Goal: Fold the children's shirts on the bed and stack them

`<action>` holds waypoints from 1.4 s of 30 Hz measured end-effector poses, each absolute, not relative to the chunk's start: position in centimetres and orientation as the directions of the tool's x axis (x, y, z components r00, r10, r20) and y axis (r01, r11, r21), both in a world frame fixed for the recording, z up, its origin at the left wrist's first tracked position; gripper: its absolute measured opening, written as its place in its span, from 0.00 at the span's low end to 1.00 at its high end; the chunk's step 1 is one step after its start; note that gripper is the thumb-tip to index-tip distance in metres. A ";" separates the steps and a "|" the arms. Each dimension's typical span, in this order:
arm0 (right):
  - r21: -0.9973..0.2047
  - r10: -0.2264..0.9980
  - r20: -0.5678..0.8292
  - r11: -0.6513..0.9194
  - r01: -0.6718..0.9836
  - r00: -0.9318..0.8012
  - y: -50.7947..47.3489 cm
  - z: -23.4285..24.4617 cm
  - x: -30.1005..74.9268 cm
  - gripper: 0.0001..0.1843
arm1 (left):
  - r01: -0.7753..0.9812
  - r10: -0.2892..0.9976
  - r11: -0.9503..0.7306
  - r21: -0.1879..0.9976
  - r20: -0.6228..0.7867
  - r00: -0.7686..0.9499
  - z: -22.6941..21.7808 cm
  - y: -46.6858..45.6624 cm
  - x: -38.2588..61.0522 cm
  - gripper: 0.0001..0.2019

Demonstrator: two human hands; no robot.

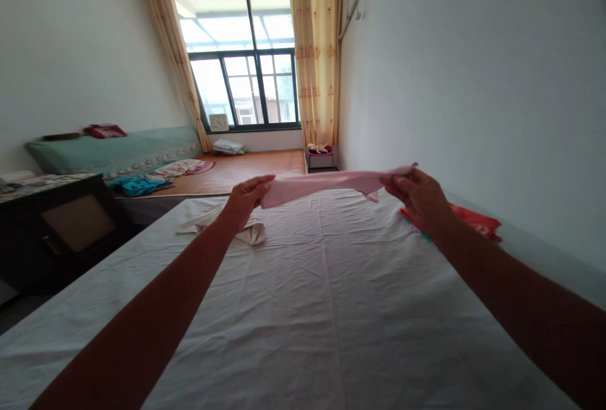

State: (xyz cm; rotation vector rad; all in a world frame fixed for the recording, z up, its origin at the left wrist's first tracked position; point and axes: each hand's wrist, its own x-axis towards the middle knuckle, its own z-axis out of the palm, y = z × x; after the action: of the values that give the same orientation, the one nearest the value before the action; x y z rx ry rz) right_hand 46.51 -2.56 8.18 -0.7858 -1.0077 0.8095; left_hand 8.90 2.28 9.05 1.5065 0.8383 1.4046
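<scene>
Head camera showed a big white sheet (303,296) spread out at six o'clock. A window (241,31) stood at eleven o'clock, letting in light. A dark cupboard (78,223) sat near nine o'clock. Right in the middle, a pink cloth (317,184) was stretched in the air above the sheet. A red cloth (478,220) lay past three o'clock, and a crumpled cream cloth (252,233) lay at eight o'clock. The left hand (250,192) pinched the pink cloth's nine o'clock end. The right hand (416,192) pinched its three o'clock end.
</scene>
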 end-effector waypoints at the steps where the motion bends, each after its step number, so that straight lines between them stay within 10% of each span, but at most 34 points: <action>1: -0.895 0.906 0.322 0.386 -0.225 0.275 -3.7 5.8 46.6 0.10 | 0.003 0.940 -0.298 0.955 0.293 0.173 7.1 1.5 8.0 0.26; 7: -0.976 0.980 -0.170 -0.153 -0.154 0.100 -12.2 -3.9 47.3 0.16 | 0.406 0.885 -0.075 0.911 -0.126 0.448 -1.6 -4.5 4.1 0.26; 13: -0.875 0.756 -0.472 -0.340 0.345 -0.453 -16.2 -1.2 49.2 0.12 | 0.639 0.639 -0.084 0.765 -0.450 0.623 0.1 -5.6 2.1 0.25; 18: -0.871 0.934 -0.245 -0.095 0.481 -0.260 -7.3 -0.5 50.9 0.21 | 0.654 0.888 -0.212 0.726 -0.136 0.439 -0.5 2.0 3.7 0.24; 24: -0.595 0.964 0.101 -0.140 0.792 0.246 5.7 -4.7 50.7 0.16 | 0.965 0.967 -0.177 0.194 0.219 0.133 -5.1 8.8 5.8 0.21; 35: -0.682 0.855 0.358 -0.035 0.731 0.375 11.2 -9.9 49.7 0.17 | 0.968 0.955 -0.103 0.228 0.295 0.032 -7.0 9.7 4.4 0.16; 42: -0.800 0.874 0.236 -0.074 0.595 0.426 11.1 -10.5 51.9 0.23 | 0.974 0.918 -0.056 0.220 0.395 -0.036 -6.3 9.7 3.6 0.09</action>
State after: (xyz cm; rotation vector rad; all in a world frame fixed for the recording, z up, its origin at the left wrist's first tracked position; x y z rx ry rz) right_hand 51.87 11.11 -10.45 -1.7729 -1.2691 0.3855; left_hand 3.65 9.68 -6.31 2.2625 2.2389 0.7322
